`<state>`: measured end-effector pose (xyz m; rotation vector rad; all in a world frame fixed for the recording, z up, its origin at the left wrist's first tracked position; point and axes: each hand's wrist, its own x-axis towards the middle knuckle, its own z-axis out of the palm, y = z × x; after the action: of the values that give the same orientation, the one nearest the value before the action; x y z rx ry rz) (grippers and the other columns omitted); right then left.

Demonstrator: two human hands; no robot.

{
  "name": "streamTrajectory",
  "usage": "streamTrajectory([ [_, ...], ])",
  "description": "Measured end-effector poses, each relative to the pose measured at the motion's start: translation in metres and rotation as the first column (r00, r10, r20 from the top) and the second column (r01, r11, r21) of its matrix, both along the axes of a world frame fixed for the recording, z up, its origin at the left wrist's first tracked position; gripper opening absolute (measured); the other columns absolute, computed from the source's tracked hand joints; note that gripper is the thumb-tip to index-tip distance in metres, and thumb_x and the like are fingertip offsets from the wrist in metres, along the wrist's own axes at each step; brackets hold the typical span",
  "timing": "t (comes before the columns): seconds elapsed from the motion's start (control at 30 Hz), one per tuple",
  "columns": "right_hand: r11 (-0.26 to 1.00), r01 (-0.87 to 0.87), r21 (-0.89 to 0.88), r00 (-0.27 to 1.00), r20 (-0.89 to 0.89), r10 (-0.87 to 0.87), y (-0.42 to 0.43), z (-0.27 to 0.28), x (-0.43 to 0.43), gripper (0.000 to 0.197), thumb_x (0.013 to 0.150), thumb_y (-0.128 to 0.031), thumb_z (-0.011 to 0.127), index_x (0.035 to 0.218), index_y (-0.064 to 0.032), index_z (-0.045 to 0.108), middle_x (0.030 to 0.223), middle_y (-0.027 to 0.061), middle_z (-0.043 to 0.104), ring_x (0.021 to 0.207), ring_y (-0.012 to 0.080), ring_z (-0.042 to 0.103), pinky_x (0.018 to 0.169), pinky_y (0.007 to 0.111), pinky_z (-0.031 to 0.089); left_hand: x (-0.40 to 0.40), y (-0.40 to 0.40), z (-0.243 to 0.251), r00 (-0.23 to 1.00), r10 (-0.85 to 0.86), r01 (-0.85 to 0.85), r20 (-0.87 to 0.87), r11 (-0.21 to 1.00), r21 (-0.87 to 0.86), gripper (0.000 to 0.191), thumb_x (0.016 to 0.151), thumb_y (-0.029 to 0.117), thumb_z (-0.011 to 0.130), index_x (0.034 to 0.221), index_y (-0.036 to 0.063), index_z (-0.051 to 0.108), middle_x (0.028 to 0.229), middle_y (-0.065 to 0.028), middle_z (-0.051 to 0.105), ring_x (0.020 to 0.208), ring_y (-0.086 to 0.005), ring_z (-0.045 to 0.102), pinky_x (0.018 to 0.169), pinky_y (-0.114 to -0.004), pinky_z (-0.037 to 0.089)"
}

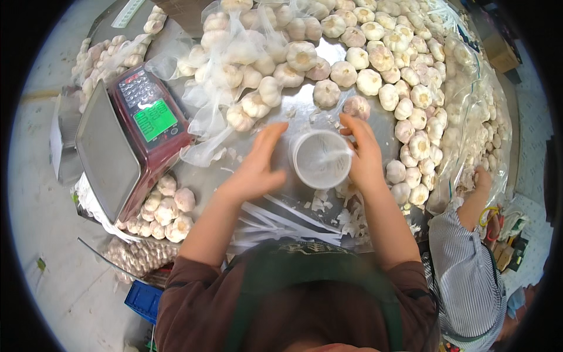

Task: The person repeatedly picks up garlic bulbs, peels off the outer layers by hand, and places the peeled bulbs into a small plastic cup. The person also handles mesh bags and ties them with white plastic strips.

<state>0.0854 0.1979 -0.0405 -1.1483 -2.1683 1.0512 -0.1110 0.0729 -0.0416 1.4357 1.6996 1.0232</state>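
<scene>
A translucent plastic cylinder (323, 185) stands on the metal tabletop in front of me, its round mouth facing up. Fine white mesh (334, 154) shows inside it and runs to the rim on the right. My right hand (368, 160) is against that side of the rim, fingertips close to a single garlic bulb (356, 108); whether it pinches the mesh is unclear. To the left of the cylinder, my left hand (259, 167) is slightly blurred and holds nothing, thumb and fingers apart. Garlic bulbs in white net bags (246, 66) lie beyond it.
Loose garlic (396, 42) is heaped at the back and right. A red digital scale (149, 110) stands left, with bagged garlic (165, 211) beside it. White strips (281, 222) lie near my apron. At right, a co-worker's hand (481, 178) reaches by a clear plastic bag (466, 110).
</scene>
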Motion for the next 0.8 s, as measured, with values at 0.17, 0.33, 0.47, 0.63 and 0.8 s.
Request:
streamTrajectory([
  [0.17,0.895,-0.379,-0.235,0.912,0.07,0.404,-0.001,0.023,-0.002,0.028,0.084,-0.009,0.061,0.111,-0.0065,0.064,0.105,0.0114,0.066,0.097,0.0275,0.063,0.082,0.035,0.05,0.024,-0.006,0.01,0.977,-0.108,0.107,0.181,0.994,0.015,0.075,0.065,0.008,0.072,0.133,0.0035,0.04,0.13,-0.0192,0.048,0.12,-0.0374,0.049,0.103,-0.044,0.039],
  [0.33,0.845,-0.253,0.471,0.96,0.014,0.28,0.075,0.013,-0.068,0.034,0.08,-0.002,0.058,0.113,-0.0095,0.063,0.119,0.0114,0.06,0.104,0.0291,0.059,0.085,0.036,0.05,-0.017,0.0,0.016,0.92,-0.346,0.313,-0.181,0.931,-0.188,0.049,0.071,0.001,0.063,0.119,0.0049,0.056,0.123,-0.0144,0.055,0.115,-0.0347,0.052,0.098,-0.045,0.042],
  [0.47,0.8,-0.26,0.541,0.956,0.026,0.293,0.118,-0.023,-0.107,0.038,0.075,-0.006,0.063,0.113,-0.0117,0.063,0.126,0.0101,0.055,0.107,0.0286,0.057,0.085,0.037,0.051,-0.029,0.065,0.041,0.817,-0.05,0.164,-0.575,0.975,0.147,0.038,0.074,0.006,0.063,0.111,0.0075,0.061,0.111,-0.0099,0.06,0.103,-0.0283,0.056,0.09,-0.041,0.043],
  [0.63,0.964,-0.029,0.263,0.994,-0.094,0.056,0.128,-0.024,-0.096,0.047,0.075,-0.013,0.064,0.122,-0.0155,0.061,0.124,0.0084,0.056,0.094,0.0222,0.062,0.081,0.034,0.052,-0.033,0.127,-0.001,0.443,0.004,0.106,-0.896,0.993,0.057,0.044,0.071,0.009,0.065,0.114,0.0116,0.057,0.104,-0.0071,0.061,0.1,-0.0263,0.057,0.086,-0.045,0.041],
  [0.8,0.566,-0.517,-0.643,0.513,-0.761,-0.396,0.139,-0.003,-0.045,0.046,0.092,-0.03,0.045,0.126,0.0006,0.05,0.105,0.016,0.064,0.089,0.0244,0.066,0.071,0.032,0.055,-0.035,0.159,-0.012,0.373,-0.106,0.129,-0.922,0.99,-0.062,0.048,0.069,0.013,0.064,0.117,0.0139,0.057,0.085,-0.0076,0.061,0.09,-0.0255,0.059,0.079,-0.041,0.043],
])
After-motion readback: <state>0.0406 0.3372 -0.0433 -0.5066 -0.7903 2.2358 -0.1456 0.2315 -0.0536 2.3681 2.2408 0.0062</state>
